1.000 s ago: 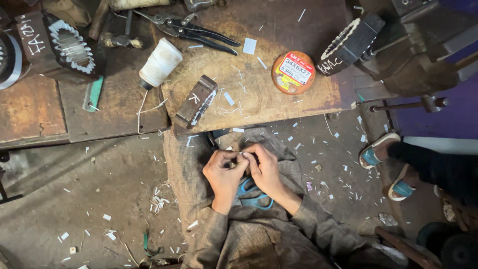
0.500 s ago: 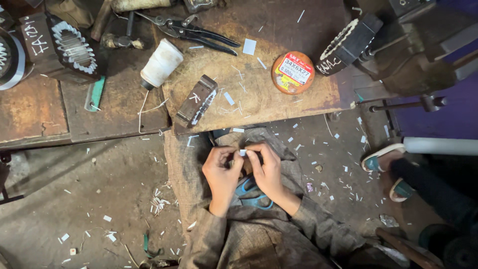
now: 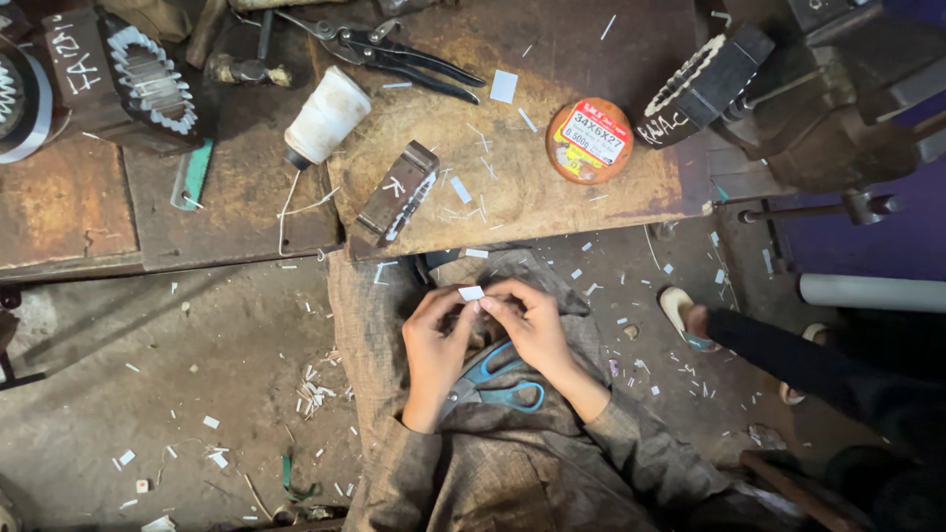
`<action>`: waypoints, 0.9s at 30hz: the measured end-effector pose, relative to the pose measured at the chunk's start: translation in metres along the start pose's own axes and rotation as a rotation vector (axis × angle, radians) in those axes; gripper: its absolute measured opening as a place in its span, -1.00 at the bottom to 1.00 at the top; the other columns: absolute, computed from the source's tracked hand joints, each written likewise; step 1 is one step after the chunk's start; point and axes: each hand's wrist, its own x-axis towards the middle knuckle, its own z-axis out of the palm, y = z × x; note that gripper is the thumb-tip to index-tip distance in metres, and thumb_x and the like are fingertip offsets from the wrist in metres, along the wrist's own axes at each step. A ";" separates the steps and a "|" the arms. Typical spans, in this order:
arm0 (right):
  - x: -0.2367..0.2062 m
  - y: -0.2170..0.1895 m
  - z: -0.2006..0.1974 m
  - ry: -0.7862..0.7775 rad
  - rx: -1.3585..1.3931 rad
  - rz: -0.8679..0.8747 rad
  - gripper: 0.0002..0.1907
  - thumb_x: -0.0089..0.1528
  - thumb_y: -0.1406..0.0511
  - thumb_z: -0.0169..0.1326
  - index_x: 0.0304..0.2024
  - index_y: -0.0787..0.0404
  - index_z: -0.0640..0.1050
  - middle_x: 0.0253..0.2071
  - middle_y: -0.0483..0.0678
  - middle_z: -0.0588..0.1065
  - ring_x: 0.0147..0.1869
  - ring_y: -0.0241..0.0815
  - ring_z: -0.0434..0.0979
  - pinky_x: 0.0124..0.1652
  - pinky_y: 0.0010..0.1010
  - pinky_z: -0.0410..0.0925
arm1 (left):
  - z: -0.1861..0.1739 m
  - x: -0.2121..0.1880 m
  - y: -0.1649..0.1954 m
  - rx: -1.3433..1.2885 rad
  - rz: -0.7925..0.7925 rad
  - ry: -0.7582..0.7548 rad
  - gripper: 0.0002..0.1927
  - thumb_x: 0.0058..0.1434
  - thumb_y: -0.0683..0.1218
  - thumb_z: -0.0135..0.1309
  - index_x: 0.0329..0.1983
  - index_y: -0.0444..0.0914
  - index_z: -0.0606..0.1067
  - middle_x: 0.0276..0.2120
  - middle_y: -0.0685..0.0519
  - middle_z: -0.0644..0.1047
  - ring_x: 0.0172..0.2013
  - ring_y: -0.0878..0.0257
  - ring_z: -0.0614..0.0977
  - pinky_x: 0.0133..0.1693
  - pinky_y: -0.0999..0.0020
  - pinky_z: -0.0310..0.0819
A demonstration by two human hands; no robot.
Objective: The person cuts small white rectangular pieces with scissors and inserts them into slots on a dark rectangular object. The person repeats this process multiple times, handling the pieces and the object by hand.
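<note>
The single head camera looked almost straight down from above the person, fairly high over the lap. The left hand (image 3: pixel 434 345) and right hand (image 3: pixel 532 325) sat just below the frame's centre. Beyond the hands lay the wooden workbench (image 3: pixel 552 197); to either side of them, the littered floor (image 3: pixel 177 374).

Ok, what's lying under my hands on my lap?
Under the left hand and right hand lie blue-handled scissors on the brown cloth. Their handles show; the blades are covered by the left hand. The fingertips pinch a small white paper piece.
</note>
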 end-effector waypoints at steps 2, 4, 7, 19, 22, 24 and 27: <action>-0.002 -0.004 -0.001 -0.023 0.017 -0.022 -0.89 0.33 0.37 0.14 -0.16 0.32 0.60 -0.36 -0.17 0.58 -0.30 -0.51 0.46 -0.32 -0.62 0.36 | 0.001 0.000 0.000 -0.095 -0.235 -0.020 -0.87 0.14 -0.23 0.28 -0.28 -0.37 0.59 -0.34 0.01 0.62 -0.40 0.30 0.68 -0.37 0.43 0.54; -0.004 -0.012 0.003 -0.020 0.017 -0.030 -0.91 0.34 0.37 0.12 -0.18 0.31 0.57 -0.41 -0.17 0.55 -0.35 -0.50 0.44 -0.37 -0.60 0.34 | 0.004 -0.002 0.001 -0.068 -0.310 0.027 -0.87 0.08 -0.22 0.32 -0.37 -0.36 0.58 -0.45 0.04 0.59 -0.52 0.36 0.62 -0.47 0.46 0.49; -0.007 -0.026 0.012 0.045 -0.020 -0.058 -0.93 0.35 0.38 0.09 -0.20 0.30 0.53 -0.48 -0.16 0.47 -0.46 -0.46 0.38 -0.44 -0.56 0.28 | 0.016 -0.006 0.007 0.076 -0.165 0.202 -0.82 0.03 -0.23 0.37 -0.44 -0.35 0.55 -0.51 0.06 0.55 -0.55 0.40 0.52 -0.48 0.48 0.39; -0.011 -0.043 0.022 0.298 -0.207 -0.380 -0.94 0.33 0.49 0.03 -0.19 0.33 0.41 -0.25 0.07 0.44 -0.20 -0.06 0.49 -0.15 -0.32 0.38 | 0.032 -0.002 0.039 0.056 -0.004 0.343 -0.85 0.04 -0.28 0.32 -0.38 -0.33 0.55 -0.42 0.05 0.56 -0.55 0.42 0.44 -0.48 0.51 0.34; -0.015 -0.041 0.019 0.327 -0.234 -0.395 -0.95 0.35 0.47 0.02 -0.17 0.32 0.40 -0.24 0.08 0.44 -0.18 -0.04 0.49 -0.13 -0.30 0.37 | 0.030 -0.003 0.041 0.061 -0.002 0.311 -0.85 0.06 -0.27 0.31 -0.35 -0.33 0.55 -0.41 0.05 0.55 -0.53 0.42 0.46 -0.46 0.52 0.36; -0.016 -0.042 0.016 0.340 -0.226 -0.386 -0.94 0.36 0.46 0.03 -0.15 0.33 0.40 -0.23 0.09 0.44 -0.18 -0.03 0.47 -0.13 -0.30 0.37 | 0.022 0.000 0.039 0.068 -0.003 0.256 -0.85 0.08 -0.26 0.30 -0.30 -0.32 0.55 -0.39 0.05 0.56 -0.48 0.43 0.53 -0.42 0.53 0.42; -0.013 -0.050 0.005 0.130 -0.289 -0.306 -0.91 0.33 0.42 0.09 -0.13 0.29 0.48 -0.23 0.07 0.51 -0.18 -0.08 0.55 -0.17 -0.33 0.40 | 0.001 0.000 0.034 -0.060 -0.258 0.055 -0.69 0.11 -0.21 0.31 -0.06 -0.33 0.58 -0.54 0.04 0.50 -0.57 0.43 0.45 -0.52 0.51 0.31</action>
